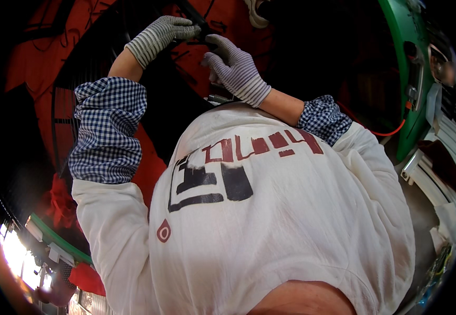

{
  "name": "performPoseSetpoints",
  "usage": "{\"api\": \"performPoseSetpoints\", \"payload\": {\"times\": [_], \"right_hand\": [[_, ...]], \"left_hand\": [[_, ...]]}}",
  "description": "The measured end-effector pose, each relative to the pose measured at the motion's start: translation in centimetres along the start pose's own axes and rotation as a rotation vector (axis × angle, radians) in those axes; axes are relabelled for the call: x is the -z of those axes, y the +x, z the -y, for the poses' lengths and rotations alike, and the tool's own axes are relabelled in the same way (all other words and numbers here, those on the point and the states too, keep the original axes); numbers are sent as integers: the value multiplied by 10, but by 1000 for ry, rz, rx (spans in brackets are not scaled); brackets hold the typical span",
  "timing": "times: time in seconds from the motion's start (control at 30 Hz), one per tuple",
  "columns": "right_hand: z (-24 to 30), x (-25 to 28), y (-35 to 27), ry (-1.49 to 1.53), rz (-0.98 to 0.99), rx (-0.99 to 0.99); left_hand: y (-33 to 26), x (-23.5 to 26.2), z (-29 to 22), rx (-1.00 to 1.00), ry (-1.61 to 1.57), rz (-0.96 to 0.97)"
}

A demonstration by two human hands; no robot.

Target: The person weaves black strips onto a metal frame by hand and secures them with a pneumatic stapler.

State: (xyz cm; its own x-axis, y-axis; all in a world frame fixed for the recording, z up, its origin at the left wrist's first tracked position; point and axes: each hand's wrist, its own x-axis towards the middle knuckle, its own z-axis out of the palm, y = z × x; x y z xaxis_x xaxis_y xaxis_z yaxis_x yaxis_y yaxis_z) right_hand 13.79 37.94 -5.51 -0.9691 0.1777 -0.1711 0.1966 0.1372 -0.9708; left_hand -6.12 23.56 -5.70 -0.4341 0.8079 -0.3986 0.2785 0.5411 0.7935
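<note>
Both my hands wear white-and-grey striped knit gloves and meet near the top of the view. The fingers of my left hand (pixel 160 38) are bent together against a dark elongated strip (pixel 198 20), pinching it near its lower end. From the right, my right hand (pixel 237 71) reaches to the same end of the strip, fingers curved around it with a dark gap between forefinger and thumb. The strip's exact kind is too dark to tell. Below it lies a red surface (pixel 191 62) strewn with thin black pieces.
At the right stands a curved green edge (pixel 405 79) with a metal fitting and a red hose (pixel 388 134). White rails (pixel 432 176) lie beyond it. Another person's light shoe (pixel 258 14) shows at the top. Red cloth (pixel 62 202) hangs at the left.
</note>
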Motion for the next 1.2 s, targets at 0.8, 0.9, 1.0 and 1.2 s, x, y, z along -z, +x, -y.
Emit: {"api": "performPoseSetpoints", "payload": {"times": [0.8,0.9,1.0,1.2], "right_hand": [[2,24,26,21,135,-35],[-6,23,25,26,169,-41],[-13,22,26,-120,154,34],[-4,19,23,-334,185,135]], "left_hand": [[-44,-38,-27,-209,468,-615],[-43,-40,-28,-292,538,-669],[-42,-45,-29,-264,505,-745],[-31,-47,-27,-362,454,-767]]}}
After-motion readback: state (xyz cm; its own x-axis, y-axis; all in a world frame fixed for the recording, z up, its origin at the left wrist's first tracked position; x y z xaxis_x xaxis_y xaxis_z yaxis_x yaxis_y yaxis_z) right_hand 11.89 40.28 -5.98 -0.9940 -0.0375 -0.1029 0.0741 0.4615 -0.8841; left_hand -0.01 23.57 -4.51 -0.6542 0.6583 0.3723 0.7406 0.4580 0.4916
